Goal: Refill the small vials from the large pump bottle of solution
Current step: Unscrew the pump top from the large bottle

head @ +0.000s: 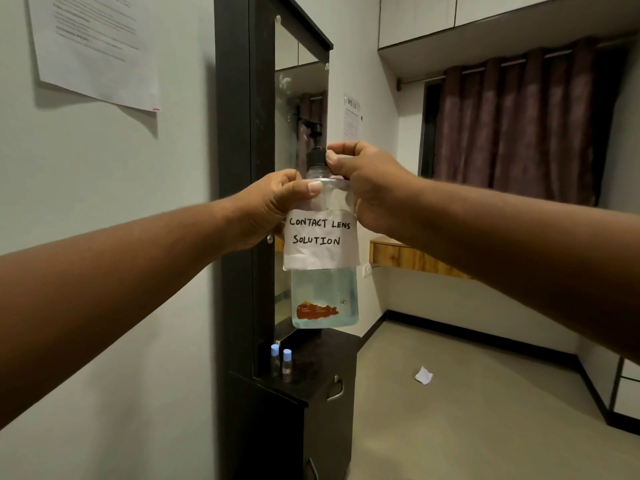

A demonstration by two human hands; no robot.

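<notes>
So both hands are up in the middle of the frame holding the big pump bottle (pixel 323 296) in the air, upright, well above the dark cabinet top (pixel 325 355). The left hand (pixel 273 206) is wrapped around the bottle's shoulder from the left side, thumb laid across the front just above the paper label (pixel 320 237), which reads "CONTACT LENS SOLUTION" in handwritten marker. The right hand (pixel 363 181) comes in from the right, fingers curled around the black pump collar (pixel 317 159) at the neck, thumb and fingertips pinching it. The pump head sticks up just above that, right in front of the mirror (pixel 301 98).

The bottle is clear, and the bluish liquid shows below the label, with an orange torn sticker patch near the bottom.

Lower down, center-left of the frame, two small vials (pixel 281 363) with light blue caps stand upright side by side on the cabinet top, near its back left corner by the mirror frame. Caps are on both.

Upper left there's a printed sheet (pixel 97 50) stuck to the wall, dark curtains (pixel 519 123) in the upper right, and a crumpled bit of paper (pixel 424 375) on the floor at lower right.
</notes>
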